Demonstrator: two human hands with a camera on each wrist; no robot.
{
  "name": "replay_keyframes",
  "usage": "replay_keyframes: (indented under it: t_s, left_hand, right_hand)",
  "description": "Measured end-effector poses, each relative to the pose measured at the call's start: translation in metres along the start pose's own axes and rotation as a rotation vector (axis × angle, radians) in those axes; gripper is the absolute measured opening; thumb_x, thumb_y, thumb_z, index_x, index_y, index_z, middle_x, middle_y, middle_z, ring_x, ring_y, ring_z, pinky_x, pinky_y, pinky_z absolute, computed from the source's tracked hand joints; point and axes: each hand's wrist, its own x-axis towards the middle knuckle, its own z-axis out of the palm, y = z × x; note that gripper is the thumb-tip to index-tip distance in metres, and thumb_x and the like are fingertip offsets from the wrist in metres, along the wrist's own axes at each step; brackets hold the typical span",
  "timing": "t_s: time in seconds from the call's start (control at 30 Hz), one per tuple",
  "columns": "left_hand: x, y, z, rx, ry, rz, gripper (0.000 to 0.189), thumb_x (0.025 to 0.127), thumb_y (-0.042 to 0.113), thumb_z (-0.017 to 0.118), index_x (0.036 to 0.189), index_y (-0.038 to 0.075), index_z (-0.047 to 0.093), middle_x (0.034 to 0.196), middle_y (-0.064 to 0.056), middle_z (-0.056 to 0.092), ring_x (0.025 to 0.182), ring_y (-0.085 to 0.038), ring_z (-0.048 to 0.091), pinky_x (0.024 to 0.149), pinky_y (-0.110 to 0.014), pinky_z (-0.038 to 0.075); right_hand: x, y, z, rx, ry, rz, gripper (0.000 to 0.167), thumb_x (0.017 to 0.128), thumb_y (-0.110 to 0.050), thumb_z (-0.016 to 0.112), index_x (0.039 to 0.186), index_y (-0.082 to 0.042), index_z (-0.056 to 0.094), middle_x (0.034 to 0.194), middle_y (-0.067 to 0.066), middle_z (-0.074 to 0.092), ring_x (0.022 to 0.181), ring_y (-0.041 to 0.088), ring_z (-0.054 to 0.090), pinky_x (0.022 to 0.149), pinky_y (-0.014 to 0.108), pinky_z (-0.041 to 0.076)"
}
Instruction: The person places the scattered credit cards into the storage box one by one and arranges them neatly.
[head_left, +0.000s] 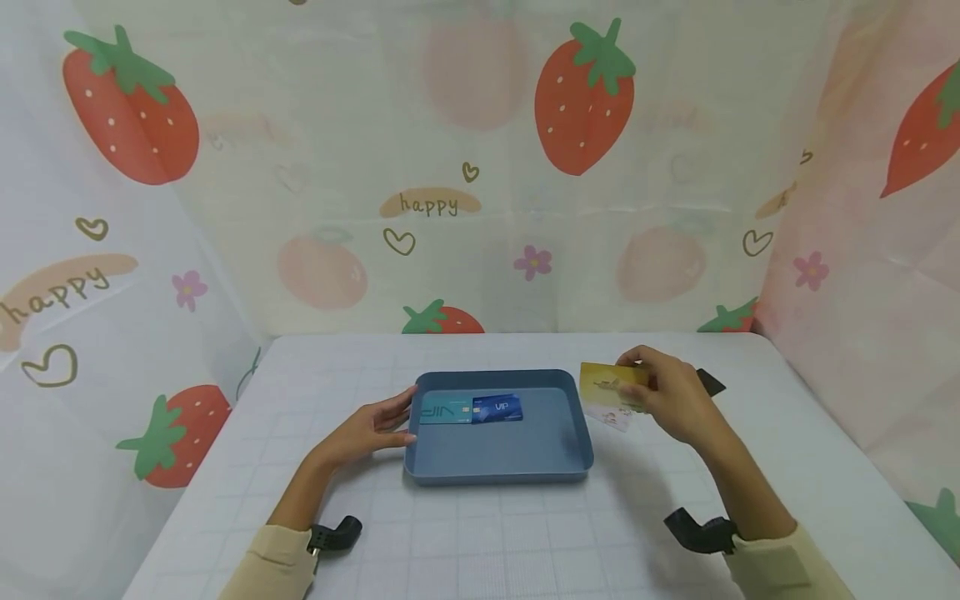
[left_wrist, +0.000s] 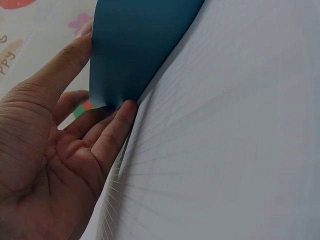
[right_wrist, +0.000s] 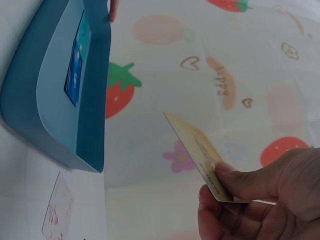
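A shallow blue tray point(head_left: 495, 454) stands on the white table, and my left hand point(head_left: 378, 429) holds it by its left side. In the left wrist view the thumb reaches over the tray's rim while fingertips point(left_wrist: 129, 107) touch the outer wall. Inside the tray lie a teal card point(head_left: 446, 408) and a dark blue VIP card point(head_left: 498, 407), end to end. To the right of the tray, my right hand point(head_left: 667, 396) pinches a gold card point(right_wrist: 197, 155) between thumb and fingers, tilted above the table. A pale pink-white card point(right_wrist: 58, 207) lies below it.
A black flat item point(head_left: 710, 382) lies behind the right hand, partly hidden by it. White cloth with a faint grid covers the table point(head_left: 495, 542). Strawberry-printed curtains point(head_left: 480, 167) enclose the back and both sides.
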Motion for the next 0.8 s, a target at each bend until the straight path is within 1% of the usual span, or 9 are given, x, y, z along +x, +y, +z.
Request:
replay_keyframes:
  t_s: [0.13,0.23,0.37,0.47,0.57,0.67,0.8]
  left_hand:
    - [0.0,-0.001,0.0,0.006,0.002,-0.004,0.091,0.091,0.017,0.078,0.162,0.007,0.021,0.168,-0.009,0.018,0.15,-0.032,0.029,0.113,-0.037,0.04]
    - [0.001,-0.001,0.0,0.016,0.004,-0.004,0.091,0.091,0.018,0.078,0.162,0.007,0.022,0.167,-0.009,0.019,0.15,-0.032,0.029,0.114,-0.038,0.038]
    - [0.001,-0.003,-0.001,0.008,0.002,-0.002,0.091,0.091,0.018,0.078,0.162,0.008,0.022,0.168,-0.009,0.019,0.15,-0.033,0.029,0.116,-0.041,0.034]
    - [0.001,-0.006,-0.001,-0.005,-0.007,-0.003,0.09,0.092,0.018,0.078,0.162,0.008,0.022,0.168,-0.009,0.019,0.15,-0.033,0.028,0.116,-0.042,0.033]
    - [0.001,-0.008,-0.001,-0.007,-0.011,-0.005,0.09,0.092,0.019,0.078,0.162,0.009,0.022,0.168,-0.008,0.018,0.15,-0.033,0.028,0.117,-0.041,0.032]
    - [0.002,-0.008,-0.001,-0.004,-0.004,0.001,0.091,0.091,0.019,0.078,0.162,0.01,0.022,0.168,-0.007,0.019,0.15,-0.033,0.028,0.117,-0.041,0.032]
    - [0.002,-0.008,0.0,0.003,0.001,0.006,0.09,0.091,0.018,0.078,0.162,0.008,0.022,0.168,-0.009,0.019,0.15,-0.033,0.029,0.117,-0.042,0.032]
  right_hand:
    - [0.005,-0.002,0.003,0.019,0.001,0.0,0.026,0.093,-0.005,0.073,0.118,-0.005,0.068,0.113,0.02,0.07,0.088,0.028,0.068,0.073,0.035,0.058]
    - [0.008,-0.003,0.007,0.017,0.012,-0.004,0.027,0.092,-0.005,0.074,0.118,-0.006,0.069,0.113,0.019,0.071,0.089,0.028,0.067,0.075,0.036,0.056]
    - [0.014,-0.006,0.013,0.038,0.015,-0.011,0.027,0.092,-0.004,0.074,0.119,-0.006,0.07,0.11,0.018,0.072,0.086,0.026,0.066,0.071,0.033,0.054]
    - [0.018,-0.008,0.019,0.06,0.013,-0.013,0.028,0.092,-0.004,0.074,0.119,-0.005,0.071,0.109,0.018,0.072,0.083,0.025,0.065,0.067,0.029,0.054]
    - [0.023,-0.01,0.024,0.07,0.012,-0.009,0.028,0.091,-0.004,0.074,0.119,-0.005,0.072,0.107,0.017,0.071,0.08,0.024,0.064,0.063,0.028,0.054]
    - [0.029,-0.014,0.03,0.09,0.008,0.001,0.028,0.091,-0.004,0.074,0.119,-0.005,0.072,0.106,0.016,0.071,0.081,0.026,0.065,0.062,0.028,0.056]
    - [0.035,-0.018,0.037,0.126,-0.02,0.026,0.028,0.093,-0.004,0.073,0.121,-0.004,0.071,0.108,0.018,0.069,0.085,0.027,0.066,0.061,0.028,0.059]
